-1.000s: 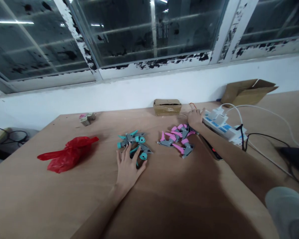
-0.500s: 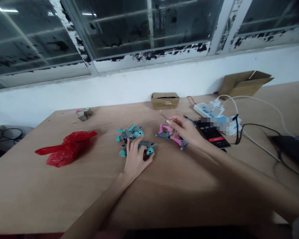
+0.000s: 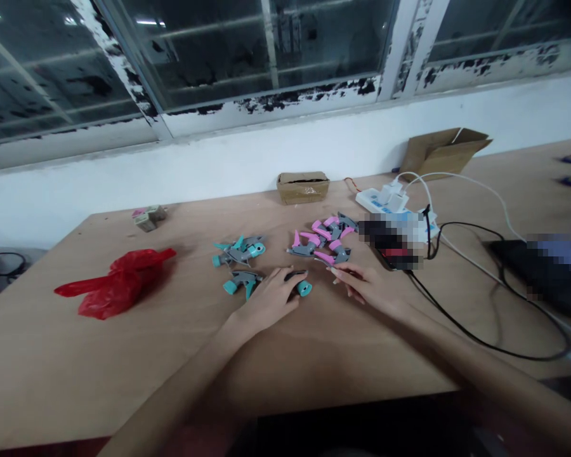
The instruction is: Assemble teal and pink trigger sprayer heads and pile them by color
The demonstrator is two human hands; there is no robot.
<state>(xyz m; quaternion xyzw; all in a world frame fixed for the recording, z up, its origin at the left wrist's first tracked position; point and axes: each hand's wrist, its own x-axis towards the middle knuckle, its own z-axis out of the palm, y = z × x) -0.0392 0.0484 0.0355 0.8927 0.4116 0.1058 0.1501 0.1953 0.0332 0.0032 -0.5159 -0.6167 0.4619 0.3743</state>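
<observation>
My left hand [image 3: 273, 295] is closed round a teal-and-grey trigger spray head [image 3: 304, 288] low over the table, its fingers hiding the middle part. Just left of it lies another teal-and-grey spray head [image 3: 240, 280], and behind that is a small cluster of teal-and-grey spray heads [image 3: 242, 250]. My right hand [image 3: 368, 289] has thumb and fingers pinched together at the right, with a thin grey rod [image 3: 321, 260] seeming to stick out from the fingertips; its kind is unclear. Beyond those fingers sits a pile of pink-and-grey spray heads [image 3: 324, 235].
A red plastic bag [image 3: 121, 282] lies at the left, with small blocks [image 3: 147, 219] behind it. By the wall stand a small cardboard box [image 3: 303, 189] and an open one [image 3: 442, 155]. A power strip [image 3: 375, 202], cables and a phone [image 3: 397, 257] occupy the right.
My right hand has come down and nearer, away from over the pink pile, uncovering more of it. My left hand has shifted right with the teal spray head. The camera view has turned slightly.
</observation>
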